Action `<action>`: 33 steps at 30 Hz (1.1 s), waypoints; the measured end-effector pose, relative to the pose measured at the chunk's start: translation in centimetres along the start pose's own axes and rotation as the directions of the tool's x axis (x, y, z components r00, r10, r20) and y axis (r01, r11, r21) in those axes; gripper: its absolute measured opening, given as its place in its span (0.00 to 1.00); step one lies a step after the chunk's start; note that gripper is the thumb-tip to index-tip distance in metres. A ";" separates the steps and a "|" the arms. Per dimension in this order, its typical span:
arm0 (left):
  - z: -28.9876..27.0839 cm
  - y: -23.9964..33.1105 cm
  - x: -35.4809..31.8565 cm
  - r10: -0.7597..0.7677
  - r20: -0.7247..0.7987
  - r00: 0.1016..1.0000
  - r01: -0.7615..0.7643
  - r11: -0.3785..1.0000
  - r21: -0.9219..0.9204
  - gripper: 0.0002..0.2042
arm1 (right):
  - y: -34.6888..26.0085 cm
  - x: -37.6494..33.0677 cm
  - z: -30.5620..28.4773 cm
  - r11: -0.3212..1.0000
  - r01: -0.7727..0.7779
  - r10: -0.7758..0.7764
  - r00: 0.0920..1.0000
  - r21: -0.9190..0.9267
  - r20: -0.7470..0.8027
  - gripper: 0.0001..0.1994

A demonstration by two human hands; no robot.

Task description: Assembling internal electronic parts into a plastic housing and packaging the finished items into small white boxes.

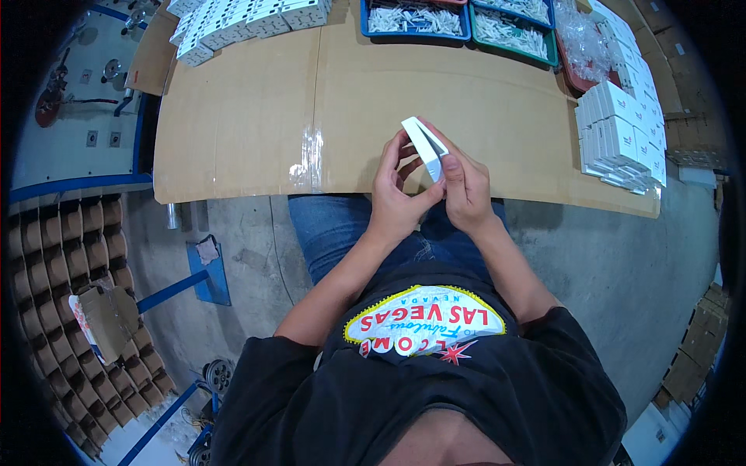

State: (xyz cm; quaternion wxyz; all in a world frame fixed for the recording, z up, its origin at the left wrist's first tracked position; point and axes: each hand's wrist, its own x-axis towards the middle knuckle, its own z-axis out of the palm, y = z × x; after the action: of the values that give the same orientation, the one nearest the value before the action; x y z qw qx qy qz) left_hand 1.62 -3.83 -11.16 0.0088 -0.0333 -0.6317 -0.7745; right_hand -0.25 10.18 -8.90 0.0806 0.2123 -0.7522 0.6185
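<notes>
A small flat white carton [423,147], still unfolded, stands tilted on edge above the near side of the cardboard-covered bench [256,116], pinched between the left hand [396,198] and the right hand [466,186]. At the bench's right end a stack of small white boxes [622,132] sits in tidy rows. More white boxes [241,19] lie in a loose heap at the far left corner. Behind the right stack, crumpled clear plastic bags [583,39] fill a red tray.
</notes>
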 end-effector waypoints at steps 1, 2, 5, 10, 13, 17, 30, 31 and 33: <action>0.0 0.2 0.0 0.029 -0.006 1.000 -0.029 1.000 0.004 0.45 | -0.1 0.0 0.1 0.998 -0.018 0.018 1.000 0.055 -0.005 0.24; 0.0 0.1 0.1 0.029 -0.005 1.000 -0.029 1.000 0.003 0.45 | -0.3 0.1 0.3 0.998 -0.018 0.018 1.000 0.054 -0.005 0.24; -0.2 -0.2 0.4 0.076 -0.045 0.996 -0.074 0.996 0.049 0.47 | -0.2 0.4 0.4 0.962 -0.080 0.085 0.996 0.263 -0.006 0.24; -1.6 -0.4 1.3 0.230 0.114 0.967 -0.256 0.879 0.403 0.52 | -0.8 1.3 -0.4 0.817 -0.419 0.421 0.903 0.396 0.087 0.24; -1.5 0.4 1.3 0.370 0.218 0.903 -0.429 0.775 0.463 0.51 | -1.6 1.8 -0.4 0.706 -0.611 0.592 0.787 0.359 0.175 0.24; -1.7 0.0 1.3 0.493 0.171 0.853 -0.518 0.761 0.390 0.50 | -2.0 0.9 1.8 0.663 -0.536 0.551 0.822 0.523 0.144 0.25; -1.2 1.4 1.8 0.627 -0.071 0.776 -0.560 0.735 0.383 0.39 | -5.1 -0.2 5.0 0.777 -0.437 0.497 0.868 0.452 -0.015 0.23; -1.2 1.7 1.8 0.671 -0.055 0.739 -0.600 0.694 0.398 0.39 | -5.2 -0.4 4.9 0.758 -0.453 0.509 0.861 0.469 0.008 0.24; -1.2 2.2 1.9 0.692 -0.048 0.721 -0.618 0.672 0.408 0.40 | -6.1 -0.6 4.7 0.739 -0.478 0.530 0.847 0.475 0.028 0.25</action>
State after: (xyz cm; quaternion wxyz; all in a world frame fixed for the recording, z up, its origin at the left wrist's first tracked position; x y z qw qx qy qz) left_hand -0.23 -5.40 -9.09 0.3561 -0.1790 -0.7045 -0.5873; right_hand 3.49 4.88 -4.73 -0.1023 -0.0206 -0.6052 0.7892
